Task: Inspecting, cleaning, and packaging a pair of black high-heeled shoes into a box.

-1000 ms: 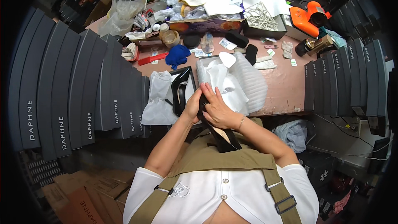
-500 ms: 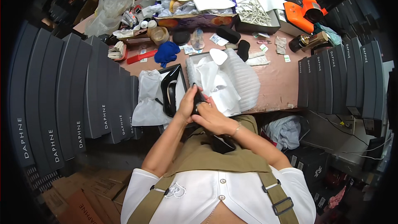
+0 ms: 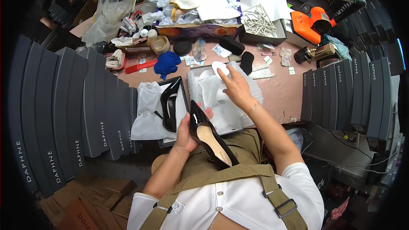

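Observation:
My left hand (image 3: 187, 135) is closed around a glossy black pointed shoe (image 3: 203, 138), its toe up and its beige insole facing me; the heel end rests over my lap. My right hand (image 3: 237, 86) reaches over the lined box, fingers apart, with fingertips at the edge of a white rounded pad (image 3: 219, 69). Whether they press on the pad I cannot make out. Beneath lie white tissue paper (image 3: 208, 86) and ribbed padding (image 3: 255, 91) in the box. A matching black shoe (image 3: 169, 110) lies on its side in the grey box part to the left, beside white wrapping (image 3: 147, 110).
Dark grey shoeboxes stand in rows at left (image 3: 66, 115) and right (image 3: 336, 93). Behind the box lie a blue cloth (image 3: 167, 64), black sponges (image 3: 232, 45) and jars (image 3: 159, 44). Farther back are a box of white sticks (image 3: 260, 21) and an orange blower (image 3: 306, 23).
My right hand has left the shoe and moved up and forward to the white pad. The shoe, earlier mostly hidden between both hands, now shows its insole in my left hand.

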A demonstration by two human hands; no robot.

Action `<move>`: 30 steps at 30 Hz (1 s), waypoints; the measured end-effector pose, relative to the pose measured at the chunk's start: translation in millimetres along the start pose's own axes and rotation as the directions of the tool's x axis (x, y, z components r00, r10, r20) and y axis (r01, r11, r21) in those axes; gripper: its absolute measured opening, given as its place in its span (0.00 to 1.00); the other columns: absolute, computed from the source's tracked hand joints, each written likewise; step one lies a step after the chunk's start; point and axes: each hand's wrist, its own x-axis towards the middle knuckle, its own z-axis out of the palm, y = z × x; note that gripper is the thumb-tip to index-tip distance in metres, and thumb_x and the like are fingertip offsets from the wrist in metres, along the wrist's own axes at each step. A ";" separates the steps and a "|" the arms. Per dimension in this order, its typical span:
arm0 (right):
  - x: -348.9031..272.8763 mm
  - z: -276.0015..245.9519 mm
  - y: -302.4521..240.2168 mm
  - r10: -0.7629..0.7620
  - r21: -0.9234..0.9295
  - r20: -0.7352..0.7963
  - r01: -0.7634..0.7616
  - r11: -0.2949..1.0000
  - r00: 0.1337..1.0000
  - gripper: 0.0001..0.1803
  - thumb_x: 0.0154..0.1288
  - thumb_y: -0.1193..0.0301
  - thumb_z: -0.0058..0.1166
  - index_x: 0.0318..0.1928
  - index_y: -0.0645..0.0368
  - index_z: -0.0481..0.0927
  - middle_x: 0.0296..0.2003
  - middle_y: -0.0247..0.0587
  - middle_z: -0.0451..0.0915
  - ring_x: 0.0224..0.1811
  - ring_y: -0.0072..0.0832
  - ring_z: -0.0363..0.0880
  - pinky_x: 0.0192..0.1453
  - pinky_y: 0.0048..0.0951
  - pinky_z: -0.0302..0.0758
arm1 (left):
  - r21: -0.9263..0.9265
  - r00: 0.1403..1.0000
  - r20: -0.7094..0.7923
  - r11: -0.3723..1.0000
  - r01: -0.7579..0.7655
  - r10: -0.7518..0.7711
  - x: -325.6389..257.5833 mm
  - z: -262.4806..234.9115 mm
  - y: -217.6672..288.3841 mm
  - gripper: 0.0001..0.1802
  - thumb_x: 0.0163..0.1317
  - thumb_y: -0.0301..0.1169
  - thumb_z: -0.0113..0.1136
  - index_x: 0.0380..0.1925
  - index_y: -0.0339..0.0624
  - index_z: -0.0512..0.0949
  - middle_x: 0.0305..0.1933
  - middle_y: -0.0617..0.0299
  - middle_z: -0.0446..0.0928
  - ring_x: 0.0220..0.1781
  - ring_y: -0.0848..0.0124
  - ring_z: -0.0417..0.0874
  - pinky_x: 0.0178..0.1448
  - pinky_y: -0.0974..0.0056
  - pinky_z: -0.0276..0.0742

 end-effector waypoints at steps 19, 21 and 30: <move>-90.1 -31.5 -89.1 -0.155 0.271 0.188 0.101 0.957 0.970 0.20 0.56 0.73 0.59 0.51 0.57 0.77 0.43 0.44 0.76 0.40 0.38 0.76 0.42 0.33 0.75 | 0.031 0.978 -0.207 1.000 -0.002 0.009 -5.8 -19.7 -26.1 0.24 0.72 0.53 0.40 0.54 0.47 0.68 0.50 0.61 0.74 0.53 0.69 0.76 0.58 0.61 0.73; -91.8 -19.7 -88.9 -0.215 0.291 0.319 0.120 0.949 0.923 0.21 0.54 0.72 0.61 0.51 0.57 0.77 0.43 0.43 0.76 0.38 0.40 0.76 0.42 0.35 0.74 | 0.026 0.975 -0.220 0.999 0.031 -0.024 -4.2 -17.2 -25.6 0.24 0.72 0.53 0.41 0.54 0.47 0.66 0.50 0.61 0.74 0.53 0.69 0.76 0.58 0.61 0.72; -89.7 -7.7 -107.0 -0.296 0.289 0.123 0.251 0.924 0.947 0.07 0.51 0.73 0.55 0.31 0.57 0.72 0.27 0.40 0.70 0.29 0.35 0.76 0.32 0.35 0.74 | 0.146 0.970 -0.241 0.986 0.078 -0.041 -3.0 -31.7 -31.3 0.34 0.69 0.61 0.38 0.58 0.44 0.68 0.54 0.58 0.75 0.57 0.66 0.75 0.61 0.58 0.70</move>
